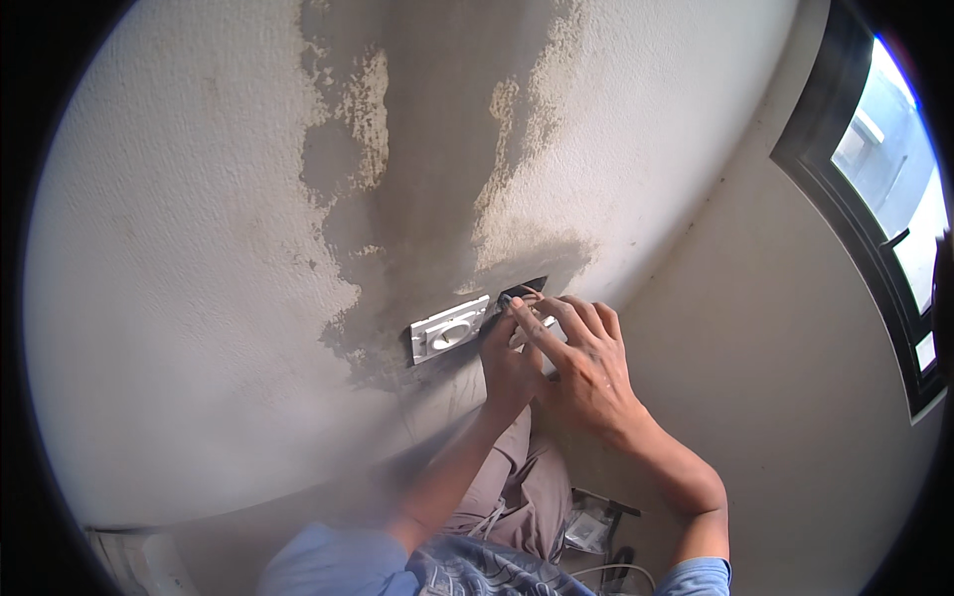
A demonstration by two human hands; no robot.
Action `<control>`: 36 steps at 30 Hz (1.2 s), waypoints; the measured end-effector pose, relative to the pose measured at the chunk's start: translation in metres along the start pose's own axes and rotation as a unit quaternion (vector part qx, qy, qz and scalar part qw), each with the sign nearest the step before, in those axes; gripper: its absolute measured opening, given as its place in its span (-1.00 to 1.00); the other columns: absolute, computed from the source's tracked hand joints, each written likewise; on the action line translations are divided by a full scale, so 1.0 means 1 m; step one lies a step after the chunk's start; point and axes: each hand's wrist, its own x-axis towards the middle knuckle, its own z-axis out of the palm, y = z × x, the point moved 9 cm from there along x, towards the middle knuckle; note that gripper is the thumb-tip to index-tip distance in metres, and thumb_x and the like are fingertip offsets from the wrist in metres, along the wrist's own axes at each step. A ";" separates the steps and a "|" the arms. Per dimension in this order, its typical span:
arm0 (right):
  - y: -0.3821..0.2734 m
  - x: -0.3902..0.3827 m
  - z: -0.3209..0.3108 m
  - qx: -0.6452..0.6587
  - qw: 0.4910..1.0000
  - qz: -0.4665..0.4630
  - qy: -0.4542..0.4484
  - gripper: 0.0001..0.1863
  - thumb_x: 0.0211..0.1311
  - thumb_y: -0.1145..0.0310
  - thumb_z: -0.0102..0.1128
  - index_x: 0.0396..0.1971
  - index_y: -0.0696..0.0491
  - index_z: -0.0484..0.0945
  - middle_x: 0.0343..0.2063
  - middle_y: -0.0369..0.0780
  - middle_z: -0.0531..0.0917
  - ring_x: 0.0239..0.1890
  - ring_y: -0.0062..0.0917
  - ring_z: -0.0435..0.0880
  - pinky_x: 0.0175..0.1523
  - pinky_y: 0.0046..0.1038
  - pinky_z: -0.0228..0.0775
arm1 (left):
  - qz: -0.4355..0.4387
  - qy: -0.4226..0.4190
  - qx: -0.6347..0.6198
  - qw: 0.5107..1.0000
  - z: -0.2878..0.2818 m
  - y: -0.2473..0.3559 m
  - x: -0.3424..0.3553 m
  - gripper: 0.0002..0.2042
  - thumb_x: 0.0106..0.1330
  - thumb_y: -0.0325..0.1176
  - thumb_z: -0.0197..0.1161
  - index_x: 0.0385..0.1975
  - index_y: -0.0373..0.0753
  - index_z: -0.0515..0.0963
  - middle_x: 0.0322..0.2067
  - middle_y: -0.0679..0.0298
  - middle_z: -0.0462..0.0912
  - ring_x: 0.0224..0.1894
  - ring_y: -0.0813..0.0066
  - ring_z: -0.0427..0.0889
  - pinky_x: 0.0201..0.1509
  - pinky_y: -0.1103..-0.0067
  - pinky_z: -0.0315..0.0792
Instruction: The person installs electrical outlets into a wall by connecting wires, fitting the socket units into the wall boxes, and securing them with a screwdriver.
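Note:
A white socket (450, 334) with a round recess sits in the wall at the left. Beside it, a dark wall box opening (532, 285) has thin wires (534, 294) coming out. My left hand (511, 370) is closed just below the opening, its fingertips close to the wires; its grip is partly hidden. Over it from the right comes my right hand (590, 372), with its index finger stretched to the wire ends and the other fingers curled. Between my hands, a white fitting (549, 321) shows only in part, under the right fingers.
Grey patched plaster (427, 149) runs down the pale wall to the boxes. A dark-framed window (865, 189) is on the right wall. Below are my bent legs (537, 487), a clear plastic packet (588, 529) and a white cable (621, 567). Something pale (149, 563) stands at lower left.

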 end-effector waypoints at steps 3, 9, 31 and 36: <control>0.003 -0.001 0.005 0.006 1.000 0.021 -0.005 -0.39 0.02 0.22 0.30 0.19 -0.11 0.53 0.07 -0.14 0.53 0.12 -0.26 0.46 0.23 -0.17 0.19 | 0.044 0.000 -0.001 0.999 0.001 0.006 0.001 -0.76 0.36 -0.49 0.14 -0.01 -0.37 0.53 -0.12 0.16 0.65 -0.02 0.42 0.62 0.07 0.51 0.48; -0.004 0.014 0.014 -0.106 0.993 -0.008 -0.043 -0.26 0.06 -0.05 0.31 0.13 0.20 0.50 -0.03 -0.13 0.50 0.14 -0.29 0.39 0.23 -0.24 0.20 | 0.052 0.010 0.013 0.999 0.002 0.010 0.000 -0.66 0.34 -0.48 0.19 0.11 -0.36 0.47 -0.06 0.14 0.63 0.00 0.41 0.61 0.09 0.51 0.46; 0.026 0.000 -0.004 0.044 0.997 0.045 0.041 -0.35 0.08 -0.06 0.34 0.09 0.08 0.61 -0.16 -0.14 0.53 -0.02 -0.25 0.44 0.13 -0.24 0.28 | 0.046 0.026 0.037 0.998 0.004 0.014 0.001 -0.70 0.33 -0.48 0.22 0.02 -0.47 0.53 -0.07 0.05 0.68 -0.03 0.32 0.67 0.02 0.48 0.50; 0.027 0.013 0.004 0.028 0.998 0.058 -0.027 -0.24 0.04 -0.24 0.31 0.02 0.14 0.64 -0.30 -0.14 0.46 -0.10 -0.32 0.43 0.04 -0.30 0.24 | 0.071 0.014 0.022 0.997 0.003 -0.014 -0.009 -0.65 0.34 -0.47 0.22 0.08 -0.46 0.44 -0.01 0.05 0.56 0.09 0.32 0.56 0.03 0.45 0.50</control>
